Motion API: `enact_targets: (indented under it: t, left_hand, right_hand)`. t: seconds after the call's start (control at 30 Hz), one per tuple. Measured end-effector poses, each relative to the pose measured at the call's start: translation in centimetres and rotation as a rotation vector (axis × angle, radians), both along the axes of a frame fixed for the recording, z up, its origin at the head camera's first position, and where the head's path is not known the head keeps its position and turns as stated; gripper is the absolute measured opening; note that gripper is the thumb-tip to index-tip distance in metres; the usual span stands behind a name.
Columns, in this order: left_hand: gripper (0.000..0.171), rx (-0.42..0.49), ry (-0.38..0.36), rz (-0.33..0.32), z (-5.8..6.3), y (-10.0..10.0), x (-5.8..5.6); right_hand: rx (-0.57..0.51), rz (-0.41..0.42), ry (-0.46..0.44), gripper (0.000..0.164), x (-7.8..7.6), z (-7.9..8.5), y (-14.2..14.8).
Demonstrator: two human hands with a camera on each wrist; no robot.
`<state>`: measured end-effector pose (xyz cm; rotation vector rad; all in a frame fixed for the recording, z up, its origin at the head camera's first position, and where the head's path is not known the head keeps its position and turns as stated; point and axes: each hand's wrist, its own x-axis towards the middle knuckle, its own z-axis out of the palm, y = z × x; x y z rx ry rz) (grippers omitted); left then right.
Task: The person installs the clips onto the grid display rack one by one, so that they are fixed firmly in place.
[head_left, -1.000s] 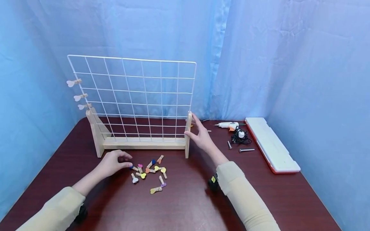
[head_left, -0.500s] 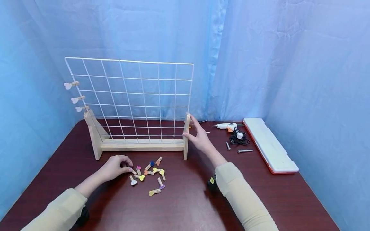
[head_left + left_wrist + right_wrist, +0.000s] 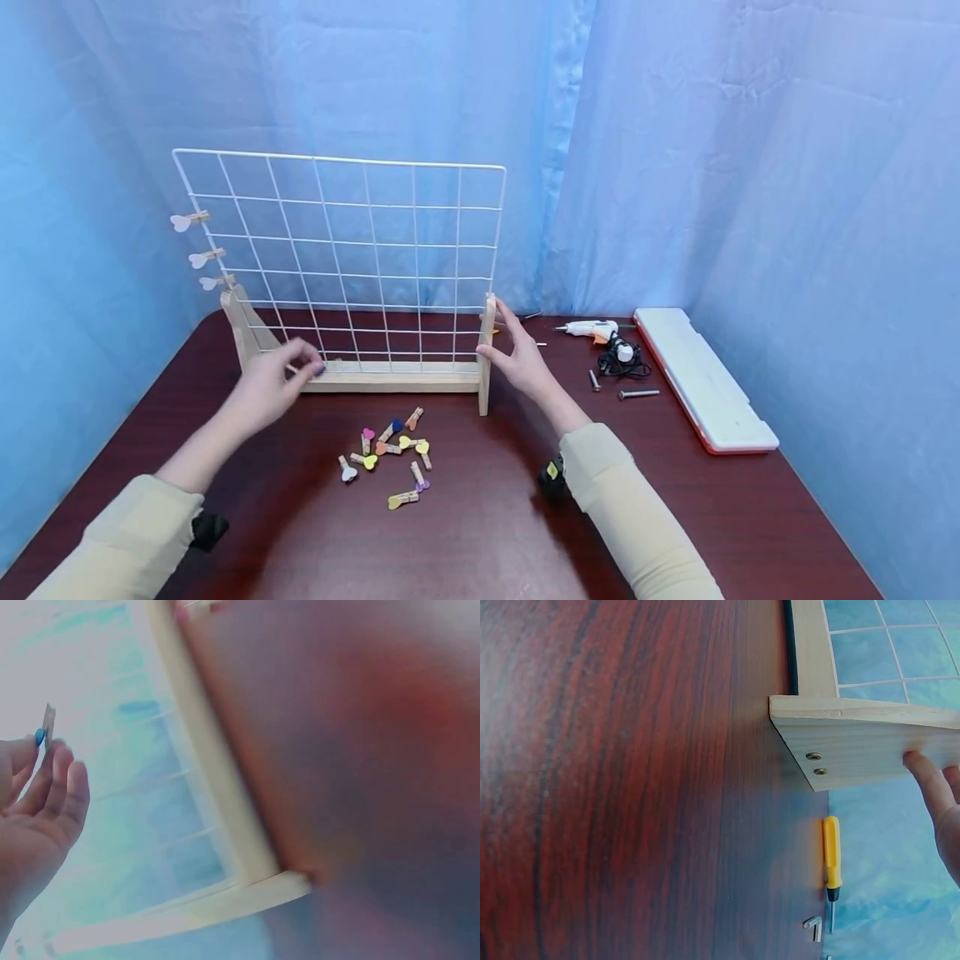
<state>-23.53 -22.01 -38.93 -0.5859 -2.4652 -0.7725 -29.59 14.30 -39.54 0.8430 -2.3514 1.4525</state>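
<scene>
loose pegs are lying nearest; past them the left hand is pinching a blue-hearted peg before the stand's base (probably feeling light, stiff and springy, best squeezed at its tails); the right hand is resting spread fingers against the post.

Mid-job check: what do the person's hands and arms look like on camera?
The left hand and right hand are gloveless. Pale beige sleeves end in wide cuffs. A black device shows beside each cuff; the right one bears a yellow mark.
</scene>
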Motion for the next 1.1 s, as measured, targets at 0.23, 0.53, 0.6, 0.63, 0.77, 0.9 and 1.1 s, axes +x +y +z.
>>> enact_targets:
  t: [0.23,0.53,0.6,0.63,0.77,0.9,1.1]
  left_hand:
    - [0.014,0.211,0.270,0.244,7.5,-2.9,-0.5]
    - [0.024,0.489,0.510,0.529,14.2,-6.5,-2.0]
    - [0.029,0.460,0.520,0.589,14.8,-7.0,-2.3]
    - [0.031,0.447,0.513,0.620,15.1,-7.1,-2.5]
    - [0.036,0.403,0.426,0.696,15.7,-7.5,-3.5]
    - [0.034,0.397,0.335,0.725,16.2,-7.7,-4.6]
    - [0.030,0.454,0.313,0.687,16.4,-8.0,-5.4]
  right_hand:
    - [-0.012,0.013,-0.004,0.076,0.1,0.1,0.0]
    - [-0.009,0.012,-0.011,0.077,0.0,0.0,0.1]
    - [-0.006,0.013,-0.010,0.077,0.0,0.0,0.1]
    - [-0.005,0.011,-0.007,0.077,0.0,0.0,0.1]
    - [-0.003,0.002,0.006,0.076,0.0,0.0,0.3]
    - [-0.010,0.005,0.015,0.075,0.0,0.2,0.2]
    - [-0.005,0.012,-0.008,0.076,0.0,0.1,0.1]
